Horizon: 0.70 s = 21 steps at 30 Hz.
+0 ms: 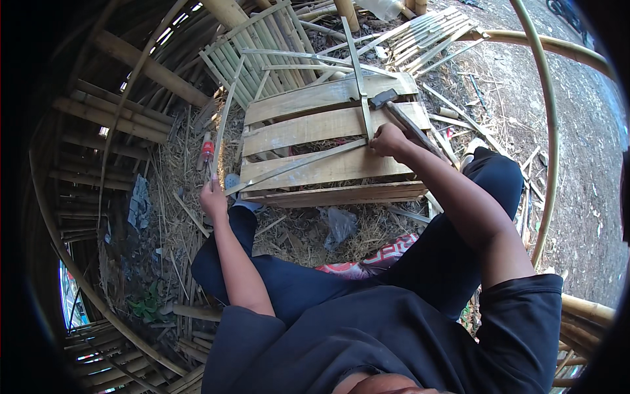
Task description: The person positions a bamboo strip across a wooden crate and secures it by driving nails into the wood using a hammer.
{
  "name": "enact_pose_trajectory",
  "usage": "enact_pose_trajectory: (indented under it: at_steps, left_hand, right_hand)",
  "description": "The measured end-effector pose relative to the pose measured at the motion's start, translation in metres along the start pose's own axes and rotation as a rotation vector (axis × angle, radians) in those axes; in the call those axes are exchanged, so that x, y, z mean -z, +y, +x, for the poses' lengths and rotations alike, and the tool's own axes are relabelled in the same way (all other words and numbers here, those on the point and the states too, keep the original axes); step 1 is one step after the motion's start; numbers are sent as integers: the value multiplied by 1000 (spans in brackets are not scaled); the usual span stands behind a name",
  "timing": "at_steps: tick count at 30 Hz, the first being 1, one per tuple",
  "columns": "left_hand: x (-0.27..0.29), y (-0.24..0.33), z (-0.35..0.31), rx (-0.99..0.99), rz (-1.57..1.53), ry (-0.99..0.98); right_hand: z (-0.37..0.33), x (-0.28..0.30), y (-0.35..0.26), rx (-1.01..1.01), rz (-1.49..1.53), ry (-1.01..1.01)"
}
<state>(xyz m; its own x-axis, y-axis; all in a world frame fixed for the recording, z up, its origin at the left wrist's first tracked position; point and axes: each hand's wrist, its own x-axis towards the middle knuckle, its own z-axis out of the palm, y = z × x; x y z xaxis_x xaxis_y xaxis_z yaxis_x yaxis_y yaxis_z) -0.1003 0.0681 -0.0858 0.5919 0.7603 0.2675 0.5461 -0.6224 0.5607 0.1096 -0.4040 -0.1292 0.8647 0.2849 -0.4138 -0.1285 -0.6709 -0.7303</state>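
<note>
Thin split-bamboo strips (308, 158) joined into an angular frame lie across a low wooden slatted crate (308, 134). My left hand (213, 199) is closed at the frame's near left corner, around a strip end. Just beyond its fingers is a small red-and-grey object (208, 150), whose kind I cannot make out. My right hand (390, 142) pinches the corner where a long upright strip (357, 65) meets the slanting one, over the crate's right half. Beside that hand a hammer (384, 98) rests on the crate, its wooden handle running under my forearm.
Slatted bamboo panels (272, 56) (430, 39) stand beyond the crate. Bamboo poles (548, 118) curve around me. Straw and loose strips cover the ground, with a clear plastic bag (340, 226) before the crate and a red-and-white sack (371, 262) near my legs. Grey pavement (584, 197) lies right.
</note>
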Motion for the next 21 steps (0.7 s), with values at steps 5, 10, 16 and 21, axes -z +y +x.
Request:
enact_pose_trajectory:
  at_steps: [5,10,16,21]
  left_hand:
    - [-2,-10,0,-14,74,7]
    - [-8,-14,11,20,33,-85]
    - [-18,-25,24,60,-30,-134]
    - [-35,-12,18,105,96,-174]
  right_hand:
    - [-14,-4,-2,51,-45,18]
    - [-13,6,-1,-22,165,-37]
    - [-10,4,-3,-94,293,0]
    - [-17,2,0,-67,265,69]
